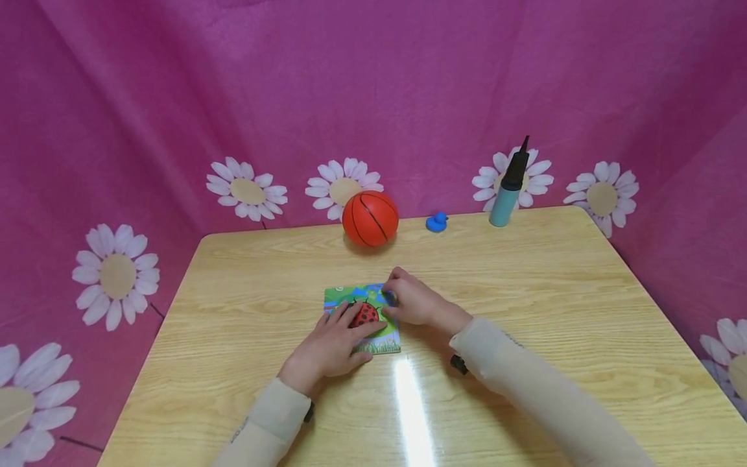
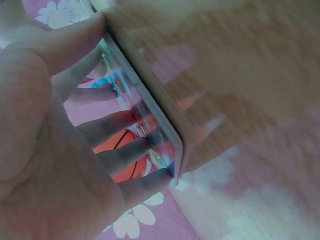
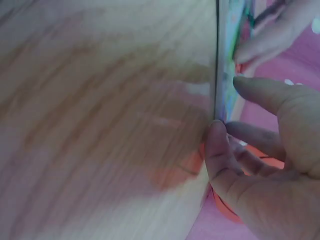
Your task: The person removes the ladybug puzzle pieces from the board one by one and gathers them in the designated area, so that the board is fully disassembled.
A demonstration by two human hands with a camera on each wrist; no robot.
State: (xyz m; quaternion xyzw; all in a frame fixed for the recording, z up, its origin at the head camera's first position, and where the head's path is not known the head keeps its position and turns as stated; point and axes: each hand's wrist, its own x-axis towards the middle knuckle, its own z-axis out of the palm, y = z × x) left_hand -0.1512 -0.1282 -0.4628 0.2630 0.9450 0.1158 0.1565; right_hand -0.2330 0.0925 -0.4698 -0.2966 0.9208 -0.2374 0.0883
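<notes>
A thin square picture board [image 1: 385, 345] with a red ladybug, green ground and blue stripes lies flat on the wooden table. My left hand [image 1: 331, 342] rests on its left and middle part, fingers spread and nearly straight, hiding some of the picture. In the left wrist view the fingertips touch the board's face, with the thumb by its near edge [image 2: 145, 95]. At the far right corner my right hand [image 1: 419, 302] has its fingers curled. The right wrist view shows its thumb over the board's face and bent fingers [image 3: 218, 142] at the corner edge.
Along the back of the table stand an orange ball [image 1: 370, 218] with black lines, a small blue rubber duck [image 1: 436, 222] and a teal hand pump [image 1: 505, 206] with a black nozzle. A pink curtain [image 1: 408, 97] with white daisies hangs behind and at both sides.
</notes>
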